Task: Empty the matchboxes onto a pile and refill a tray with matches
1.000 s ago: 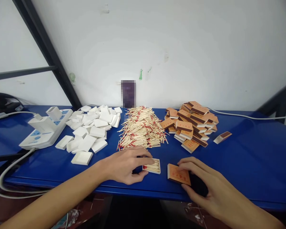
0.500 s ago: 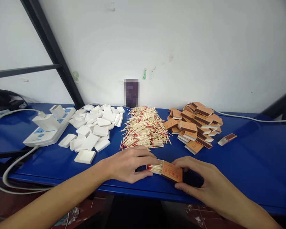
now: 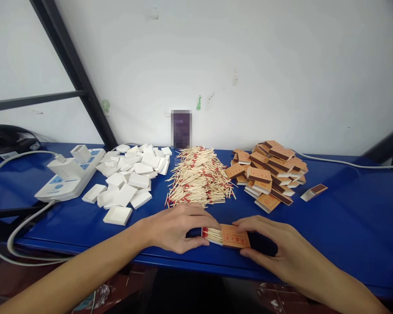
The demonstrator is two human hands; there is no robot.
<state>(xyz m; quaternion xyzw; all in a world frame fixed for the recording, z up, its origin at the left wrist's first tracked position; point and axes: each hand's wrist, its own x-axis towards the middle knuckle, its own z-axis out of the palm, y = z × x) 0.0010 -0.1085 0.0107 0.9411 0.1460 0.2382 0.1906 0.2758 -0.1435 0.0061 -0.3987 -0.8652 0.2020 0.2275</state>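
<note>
Near the table's front edge, my right hand (image 3: 275,244) pinches an orange matchbox sleeve (image 3: 235,236) between thumb and fingers. A white inner tray filled with red-tipped matches (image 3: 212,235) sticks out of the sleeve's left end, partly inside it. My left hand (image 3: 183,226) grips that tray at its outer end, fingers above and thumb below. Just beyond the hands lies a heap of loose matches (image 3: 201,176). How far the tray reaches into the sleeve is hidden.
White empty trays (image 3: 127,170) are piled on the blue table (image 3: 347,218) at left, beside a power strip (image 3: 72,179) with cables. Orange sleeves (image 3: 268,170) are heaped at right, with one lone sleeve (image 3: 314,192) apart. A blurred dark rectangle (image 3: 181,129) stands at the wall.
The sleeve has turned to lie more in line with the tray and shifted slightly left. Both hands keep their grips; the view has shifted slightly.
</note>
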